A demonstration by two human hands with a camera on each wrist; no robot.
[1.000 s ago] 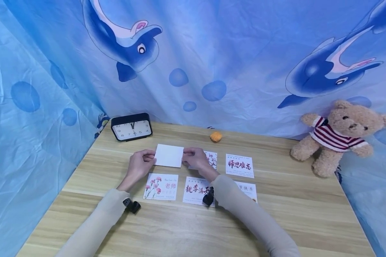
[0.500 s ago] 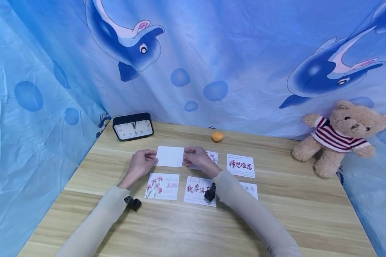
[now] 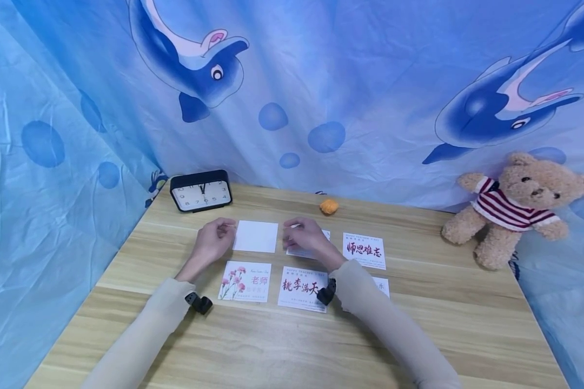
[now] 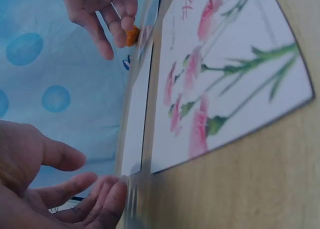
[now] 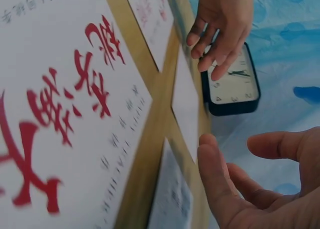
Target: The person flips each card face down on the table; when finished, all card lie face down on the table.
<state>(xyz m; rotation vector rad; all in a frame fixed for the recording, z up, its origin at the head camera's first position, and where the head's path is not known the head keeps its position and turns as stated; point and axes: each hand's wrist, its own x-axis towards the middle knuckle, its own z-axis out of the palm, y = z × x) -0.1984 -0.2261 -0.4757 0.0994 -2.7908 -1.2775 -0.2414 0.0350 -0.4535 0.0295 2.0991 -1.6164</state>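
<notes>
A blank white card (image 3: 256,236) lies flat in the back row on the table. My left hand (image 3: 215,240) is at its left edge, fingers loosely bent and thumb apart from them, as the left wrist view shows. To the card's right, my right hand (image 3: 305,237) hovers with thumb and fingers spread and nothing between them. Under that hand a card with a branch print (image 3: 302,250) is partly hidden. In front lie a card with pink carnations (image 4: 200,89) and one with large red characters (image 5: 65,94).
A red-lettered card (image 3: 364,250) lies at the back right; another card (image 3: 382,286) is mostly covered by the right sleeve. Along the back stand a black clock (image 3: 201,192) and a small orange object (image 3: 329,206). A teddy bear (image 3: 521,208) sits at the right.
Both hands held the blank card's side edges before. Now the fingers have let go, the right hand shifting right and the left slightly left. The card stays flat in place.
</notes>
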